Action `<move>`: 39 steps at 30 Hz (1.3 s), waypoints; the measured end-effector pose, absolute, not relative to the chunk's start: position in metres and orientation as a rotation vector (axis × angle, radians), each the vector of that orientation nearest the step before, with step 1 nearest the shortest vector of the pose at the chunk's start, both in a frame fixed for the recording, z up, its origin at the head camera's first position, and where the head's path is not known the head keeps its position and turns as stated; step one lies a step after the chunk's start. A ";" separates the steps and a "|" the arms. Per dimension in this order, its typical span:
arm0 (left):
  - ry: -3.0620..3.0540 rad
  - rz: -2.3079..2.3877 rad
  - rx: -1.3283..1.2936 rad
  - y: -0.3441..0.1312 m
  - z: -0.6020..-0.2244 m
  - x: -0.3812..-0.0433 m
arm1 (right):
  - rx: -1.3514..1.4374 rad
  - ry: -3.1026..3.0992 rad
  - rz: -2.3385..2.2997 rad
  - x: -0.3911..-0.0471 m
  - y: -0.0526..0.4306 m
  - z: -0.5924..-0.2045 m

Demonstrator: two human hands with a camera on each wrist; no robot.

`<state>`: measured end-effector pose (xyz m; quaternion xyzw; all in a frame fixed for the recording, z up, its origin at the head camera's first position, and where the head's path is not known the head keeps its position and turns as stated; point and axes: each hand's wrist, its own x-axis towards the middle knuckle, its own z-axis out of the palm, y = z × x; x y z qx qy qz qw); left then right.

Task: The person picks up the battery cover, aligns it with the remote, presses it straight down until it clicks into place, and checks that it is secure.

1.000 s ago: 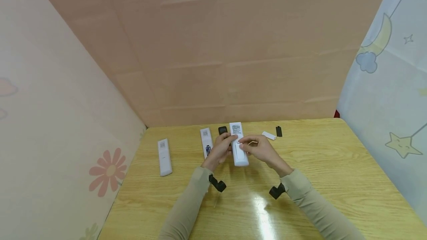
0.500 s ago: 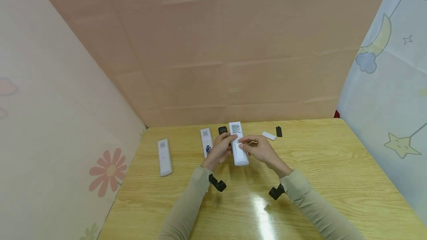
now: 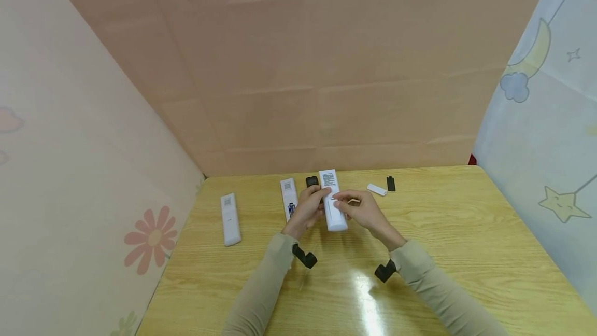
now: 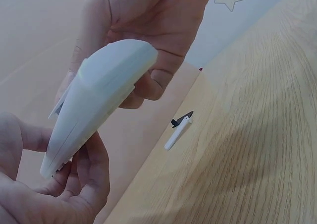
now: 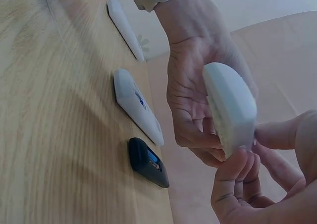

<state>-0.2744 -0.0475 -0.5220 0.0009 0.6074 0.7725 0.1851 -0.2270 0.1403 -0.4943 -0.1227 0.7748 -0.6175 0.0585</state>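
A white remote control [image 3: 329, 180] is held back side up above the table, its printed label toward the far end. My left hand [image 3: 309, 206] grips it by the left edge, thumb over the back. With thumb and index finger, my right hand [image 3: 366, 210] pinches the upper end of its battery cover [image 3: 335, 213]. In the left wrist view a thin white edge [image 4: 58, 105] stands out from the remote's back, tilted away from the body. My right hand's other fingers curl near the remote's underside.
On the wooden table [image 3: 448, 253] lie a white remote [image 3: 230, 222] at the left, another white remote [image 3: 287, 191] with a battery showing, and a black remote [image 5: 148, 162] with a blue battery exposed. A white cover [image 3: 377, 189] and a black cover [image 3: 391, 184] lie at the back right.
Almost nothing differs. Both hands keep their hold on the remote and its cover; the whole head view shifts slightly.
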 end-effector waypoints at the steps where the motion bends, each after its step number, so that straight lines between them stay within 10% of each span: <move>1: 1.721 2.173 -0.004 -0.048 -0.522 -0.274 | -0.365 2.347 -1.877 -0.227 0.139 -0.495; 39: 1.794 2.179 0.037 -0.050 -0.519 -0.275 | -0.005 1.957 -1.964 -0.229 0.133 -0.497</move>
